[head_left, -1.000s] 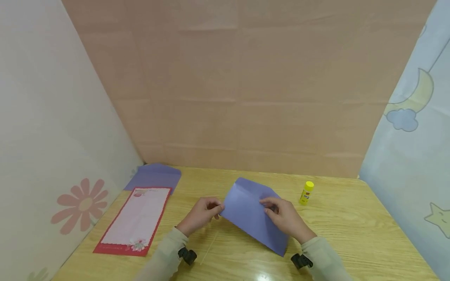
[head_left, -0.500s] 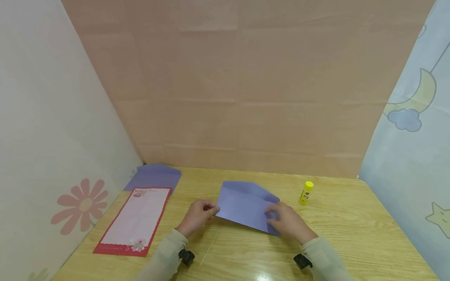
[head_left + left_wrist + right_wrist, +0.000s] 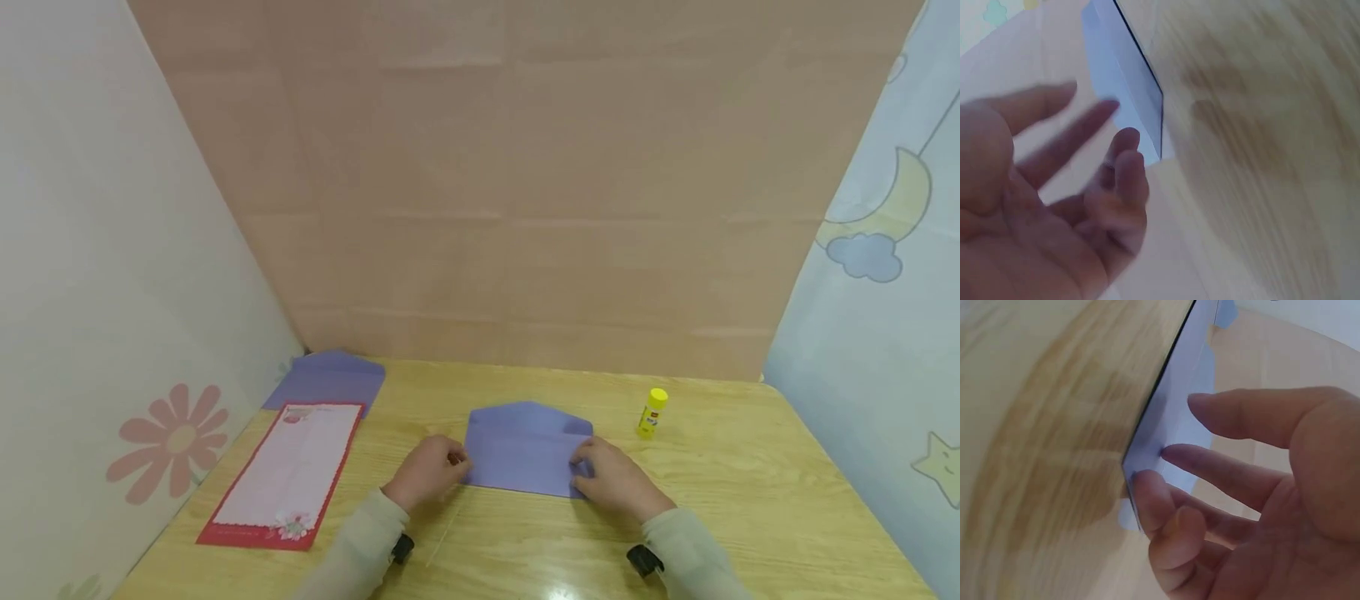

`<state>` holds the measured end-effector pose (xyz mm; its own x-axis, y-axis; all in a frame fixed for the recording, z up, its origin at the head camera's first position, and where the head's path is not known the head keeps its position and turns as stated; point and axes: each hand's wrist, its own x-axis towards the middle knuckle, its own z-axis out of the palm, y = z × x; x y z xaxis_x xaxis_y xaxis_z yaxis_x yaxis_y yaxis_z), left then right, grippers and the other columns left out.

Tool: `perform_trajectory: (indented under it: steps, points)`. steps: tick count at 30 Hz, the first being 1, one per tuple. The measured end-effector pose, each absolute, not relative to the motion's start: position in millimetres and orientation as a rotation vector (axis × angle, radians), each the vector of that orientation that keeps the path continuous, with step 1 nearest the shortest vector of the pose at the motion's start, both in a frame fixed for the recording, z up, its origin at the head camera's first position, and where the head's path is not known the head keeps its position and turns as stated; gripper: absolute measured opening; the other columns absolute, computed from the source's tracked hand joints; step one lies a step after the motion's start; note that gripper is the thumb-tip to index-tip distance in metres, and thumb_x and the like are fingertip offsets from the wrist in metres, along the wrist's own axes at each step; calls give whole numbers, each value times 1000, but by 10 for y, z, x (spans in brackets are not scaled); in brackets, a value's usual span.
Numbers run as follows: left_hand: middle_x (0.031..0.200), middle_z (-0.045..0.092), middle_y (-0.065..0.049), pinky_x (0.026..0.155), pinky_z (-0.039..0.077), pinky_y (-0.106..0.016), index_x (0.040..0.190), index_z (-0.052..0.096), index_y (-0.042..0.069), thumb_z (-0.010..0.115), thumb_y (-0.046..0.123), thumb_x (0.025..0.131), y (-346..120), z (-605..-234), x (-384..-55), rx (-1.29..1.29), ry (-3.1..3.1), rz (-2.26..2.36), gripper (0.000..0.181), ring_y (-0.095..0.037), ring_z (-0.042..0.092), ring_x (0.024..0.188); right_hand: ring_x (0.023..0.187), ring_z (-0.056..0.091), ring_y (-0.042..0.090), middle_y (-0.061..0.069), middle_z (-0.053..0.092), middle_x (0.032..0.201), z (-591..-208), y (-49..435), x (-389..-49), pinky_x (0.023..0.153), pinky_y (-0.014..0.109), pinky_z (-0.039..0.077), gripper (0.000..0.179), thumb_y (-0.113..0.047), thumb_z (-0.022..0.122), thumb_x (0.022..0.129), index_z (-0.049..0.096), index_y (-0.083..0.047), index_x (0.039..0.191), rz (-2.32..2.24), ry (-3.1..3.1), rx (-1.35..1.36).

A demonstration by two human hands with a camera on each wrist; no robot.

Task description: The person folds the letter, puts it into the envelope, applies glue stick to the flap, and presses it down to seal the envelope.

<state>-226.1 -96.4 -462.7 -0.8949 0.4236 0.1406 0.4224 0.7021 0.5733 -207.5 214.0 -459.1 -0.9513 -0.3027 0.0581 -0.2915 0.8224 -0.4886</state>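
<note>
A purple envelope lies in front of me in the head view, its pointed flap spread out toward the far side. At the envelope's left edge is my left hand. The left wrist view shows that hand's thumb and fingers apart, with the envelope just beyond the fingertips. My right hand is at the opposite edge. In the right wrist view its index fingertip touches the envelope's face, other fingers are by the corner, and the thumb stands off.
A sheet of letter paper with a red border lies at the left, overlapping a second purple envelope behind it. A yellow glue stick stands at the back right. Walls of hung cloth enclose the wooden table.
The envelope has come down from a tilted position to lie flat and square before me. The left fingers have let go of its edge, and the right hand has shifted to the right edge.
</note>
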Motion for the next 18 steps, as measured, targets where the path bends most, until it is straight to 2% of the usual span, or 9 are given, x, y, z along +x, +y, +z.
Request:
perform_trajectory:
  steps: [4, 10, 14, 18]
  points:
    - [93, 64, -4, 72, 44, -27, 95, 79, 6, 73, 16, 91, -922, -4651, -2248, 928, 2808, 903, 13, -15, 54, 83, 111, 62, 38, 13, 66, 111, -4616, 2155, -2070, 99, 55, 47, 19, -11, 77, 83, 73, -3, 99, -847, 3015, -456]
    - [98, 64, -2, 79, 49, -30, 97, 80, 6, 75, 19, 90, -897, -4630, -2176, 963, 2766, 836, 16, -16, 58, 90, 113, 61, 38, 15, 66, 116, -4611, 2230, -2073, 95, 55, 48, 18, -11, 67, 91, 71, -4, 107, -984, 3097, -256]
    - [99, 61, 0, 82, 50, -30, 97, 80, 5, 75, 19, 90, -890, -4611, -2162, 966, 2775, 798, 16, -15, 57, 93, 97, 62, 32, 16, 64, 107, -4591, 2354, -2109, 78, 48, 52, 20, -14, 62, 91, 65, -3, 107, -1037, 3154, -25]
    - [100, 60, -1, 83, 50, -30, 99, 80, 5, 74, 18, 91, -877, -4586, -2149, 976, 2772, 787, 16, -17, 58, 95, 79, 57, 28, 20, 59, 100, -4576, 2530, -2123, 57, 38, 45, 29, -21, 60, 91, 53, 2, 108, -1094, 3165, 255]
